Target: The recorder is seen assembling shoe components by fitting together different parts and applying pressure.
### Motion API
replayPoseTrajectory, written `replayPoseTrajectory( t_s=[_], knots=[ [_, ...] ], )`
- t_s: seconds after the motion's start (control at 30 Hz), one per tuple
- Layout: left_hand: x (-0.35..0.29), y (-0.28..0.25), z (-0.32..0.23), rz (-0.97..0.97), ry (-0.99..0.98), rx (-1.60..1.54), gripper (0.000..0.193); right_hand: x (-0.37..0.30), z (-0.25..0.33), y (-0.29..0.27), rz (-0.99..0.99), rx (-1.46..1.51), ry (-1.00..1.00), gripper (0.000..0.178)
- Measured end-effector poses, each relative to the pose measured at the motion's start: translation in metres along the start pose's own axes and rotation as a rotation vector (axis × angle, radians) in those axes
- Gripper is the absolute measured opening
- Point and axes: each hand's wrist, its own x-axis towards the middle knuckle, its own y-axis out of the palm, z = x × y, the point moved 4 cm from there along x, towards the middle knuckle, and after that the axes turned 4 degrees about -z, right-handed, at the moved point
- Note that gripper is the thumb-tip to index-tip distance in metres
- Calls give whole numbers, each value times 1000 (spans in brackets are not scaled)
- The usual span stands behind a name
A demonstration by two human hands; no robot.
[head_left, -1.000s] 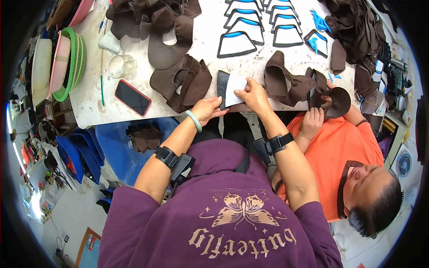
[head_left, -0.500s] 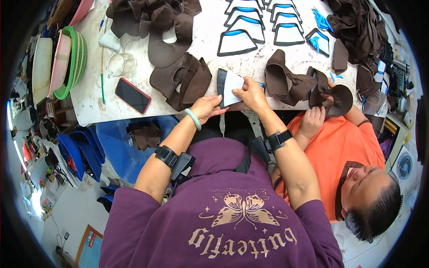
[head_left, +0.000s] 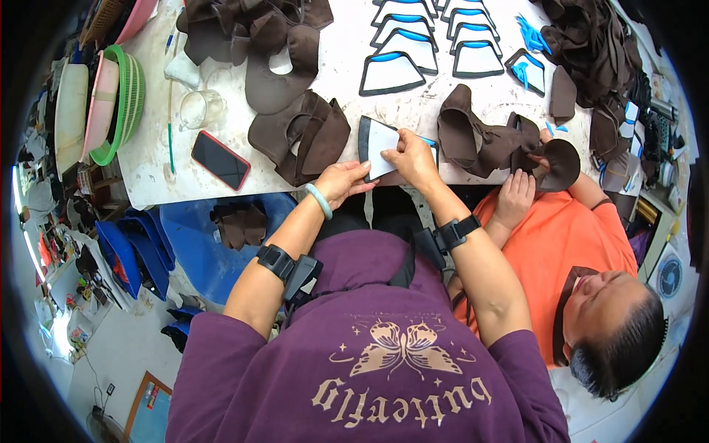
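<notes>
At the table's near edge I have a white four-sided fabric panel (head_left: 378, 139) with a wide black border on its left side. My left hand (head_left: 341, 182) pinches the panel's lower left corner between thumb and fingers. Closed on its right part is my right hand (head_left: 413, 159), the thumb lying on the white face. A bit of blue edging (head_left: 428, 141) shows just beyond the right fingers, which partly cover that side. Brown fabric pieces (head_left: 325, 140) lie left of the panel, and a curved brown fabric piece (head_left: 459, 133) sits to its right.
Rows of similar white panels (head_left: 391, 74) lie farther back. A phone (head_left: 221, 159) and a glass mug (head_left: 195, 111) are at the left, near stacked baskets (head_left: 129, 103). Close on my right, a person in orange (head_left: 546, 244) handles a brown piece (head_left: 563, 166). Below the table edge is a blue tub (head_left: 193, 251).
My right hand has shifted slightly to the left across the panel, and more of the blue edging shows past its fingers. My left hand keeps its pinch, nearly unmoved.
</notes>
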Motion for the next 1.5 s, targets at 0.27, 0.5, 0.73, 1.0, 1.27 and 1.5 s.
replayPoseTrajectory(
  t_s=[0.27,0.5,0.73,1.0,1.27,1.5],
  knots=[
    [6,-4,8,-47,46,126,22,-7,16,-2,9,-52,-34,37],
    [8,-9,28,-97,98,91,23,-8,12,4,111,-55,5,32],
    [3,-13,53,-127,88,-36,19,-17,13,12,72,-128,47,33],
    [-1,-17,62,-200,-1,52,17,-21,10,17,-42,-167,121,31],
    [0,-18,64,-237,4,151,22,-23,11,19,-82,-222,133,28],
    [-7,-19,58,-252,-23,226,24,-22,9,22,-87,-224,147,27]
  ],
)
